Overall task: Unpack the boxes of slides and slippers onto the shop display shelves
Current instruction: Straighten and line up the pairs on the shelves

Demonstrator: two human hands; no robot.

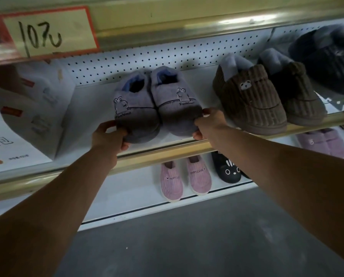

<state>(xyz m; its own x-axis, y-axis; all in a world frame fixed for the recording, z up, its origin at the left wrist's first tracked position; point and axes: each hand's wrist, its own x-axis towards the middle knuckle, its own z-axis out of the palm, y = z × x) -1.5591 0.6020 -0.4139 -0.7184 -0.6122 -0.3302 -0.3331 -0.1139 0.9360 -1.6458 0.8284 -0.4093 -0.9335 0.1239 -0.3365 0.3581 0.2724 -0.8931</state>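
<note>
1. Pair of grey-blue slippers (157, 104): plush closed-toe, blue fleece lining at the openings, white bunny outline stitched on each upper, darker grey toe band. Side by side, touching, toes toward the camera, on the middle shelf (187, 145) near its front edge.
2. Left hand (109, 136) grips the toe of the left slipper, thumb on top, fingers curled underneath.
3. Right hand (209, 122) pinches the toe and outer side of the right slipper, fingers curled round it.
4. Just right on the same shelf: brown corduroy slippers (267, 98) with a bear patch and pale fleece cuffs; farther right, a dark navy plush slipper (327, 54).
5. Left on the shelf: white printed box (27, 116).
6. Pegboard back panel (147, 58) behind; handwritten price sign (45, 33) on the shelf above.
7. Lower shelf: pink ribbed slippers (185, 176), black bunny-face slipper (228, 169), lilac slippers (323, 142) far right.
</note>
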